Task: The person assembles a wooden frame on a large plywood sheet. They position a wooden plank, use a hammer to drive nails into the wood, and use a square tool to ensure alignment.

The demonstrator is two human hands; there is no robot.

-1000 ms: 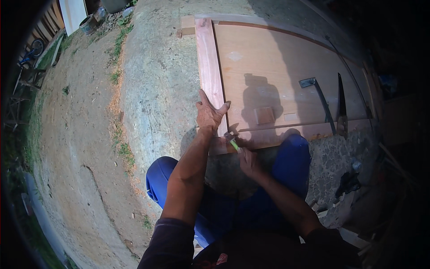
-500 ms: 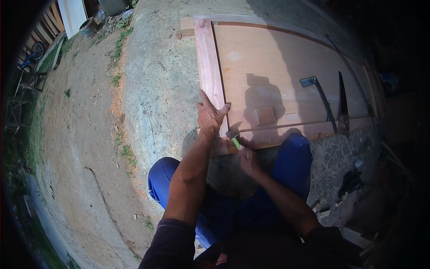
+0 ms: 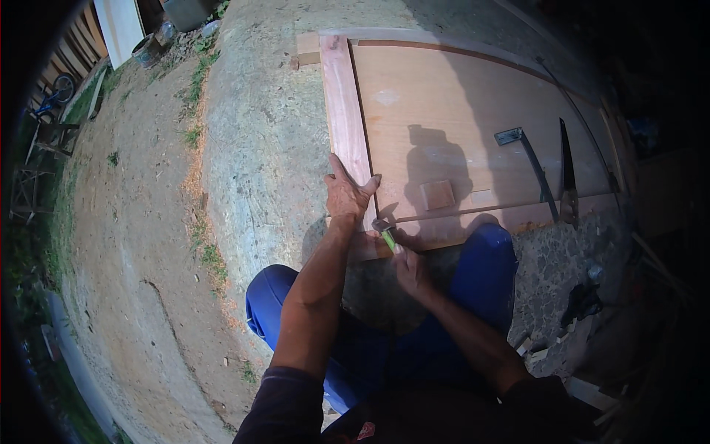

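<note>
My left hand (image 3: 349, 196) is clasped over a pale pinkish wooden board (image 3: 342, 89), thumb along its inner edge and fingers at its outer edge. This board forms the left side of a rectangular frame around a flat wood panel (image 3: 458, 89). My right hand (image 3: 412, 271) grips a hammer (image 3: 388, 235) by its green handle. The dark hammer head is at the near left corner, by the joint of the side board and the front rail (image 3: 436, 229). Whether it touches the wood I cannot tell.
On the panel lie a small square wood block (image 3: 438, 194) and a try square (image 3: 529, 159). A handsaw (image 3: 568, 170) rests across the front rail at right. Wood blocks (image 3: 308, 46) sit at the far left corner. My knees (image 3: 488, 255) are close to the frame.
The hammer head has shifted very slightly down at the corner. My left hand keeps its hold on the board, and the view has tilted a little.
</note>
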